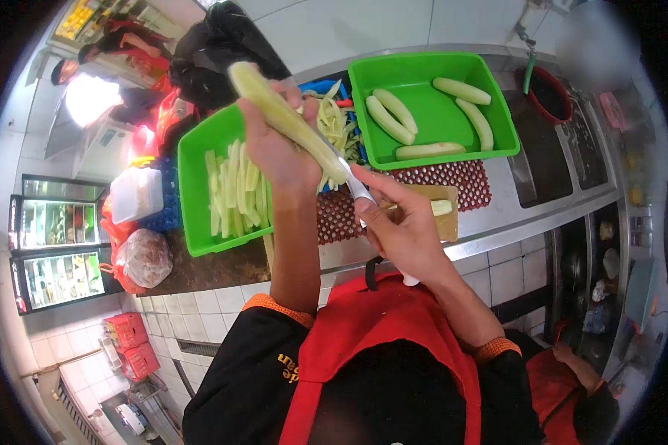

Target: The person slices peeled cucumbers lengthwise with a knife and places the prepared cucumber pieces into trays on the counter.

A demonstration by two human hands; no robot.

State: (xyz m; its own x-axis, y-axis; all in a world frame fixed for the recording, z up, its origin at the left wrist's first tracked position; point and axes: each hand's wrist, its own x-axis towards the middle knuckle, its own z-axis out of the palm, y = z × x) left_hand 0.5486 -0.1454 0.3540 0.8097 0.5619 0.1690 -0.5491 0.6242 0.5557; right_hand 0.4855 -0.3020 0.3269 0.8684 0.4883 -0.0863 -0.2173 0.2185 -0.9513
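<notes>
My left hand (283,159) is closed around a long, pale peeled cucumber (274,111), holding it slanted above the counter. In my right hand (404,233) is a knife (357,189), its blade against the lower end of the cucumber. To the left, a green tray (194,215) holds many cut cucumber strips (237,185). The green tray (393,65) on the right contains several whole peeled cucumbers (390,119). Behind my hands, thin peelings (338,126) lie in a blue container. A small cucumber piece (441,208) rests on a cutting board (448,228), partly hidden by my right hand.
A red perforated mat (467,182) lies under the board on the steel counter (497,215). Further right are a sink (542,174) and a red bucket (560,93). Bags (145,258) and a white container (136,194) sit left. A co-worker's arm (575,367) shows at lower right.
</notes>
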